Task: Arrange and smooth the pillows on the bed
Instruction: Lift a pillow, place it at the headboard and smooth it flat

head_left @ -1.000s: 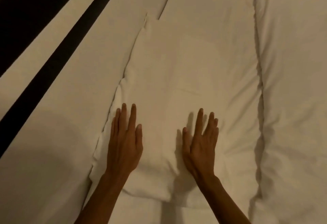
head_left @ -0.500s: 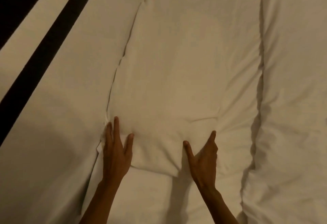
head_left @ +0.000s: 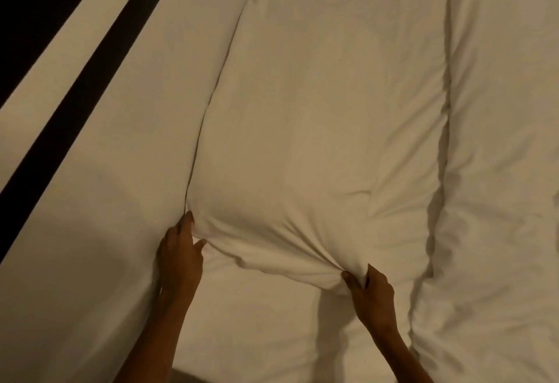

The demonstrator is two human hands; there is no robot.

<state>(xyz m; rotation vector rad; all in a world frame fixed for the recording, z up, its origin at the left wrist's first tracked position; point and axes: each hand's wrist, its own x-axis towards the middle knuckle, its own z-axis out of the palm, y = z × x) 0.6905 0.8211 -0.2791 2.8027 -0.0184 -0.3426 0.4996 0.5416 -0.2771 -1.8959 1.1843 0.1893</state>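
A white top pillow [head_left: 305, 128] lies lengthwise on a larger white pillow [head_left: 402, 231] beneath it. My left hand [head_left: 180, 257] pinches the top pillow's near left corner, fingers closed on the fabric. My right hand [head_left: 372, 293] grips the near right corner, bunching the cloth into folds. The near edge of the top pillow is pulled taut between both hands. A second large white pillow [head_left: 508, 152] lies along the right side, separated by a seam-like gap.
White bedding [head_left: 99, 231] stretches to the left of the pillows. A dark stripe [head_left: 75, 116] runs diagonally across the left, with a dark area [head_left: 36, 4] in the top left corner beyond it.
Both hands slid from lying flat on the top pillow down to its near edge and closed on its two corners. The fabric there is now bunched.
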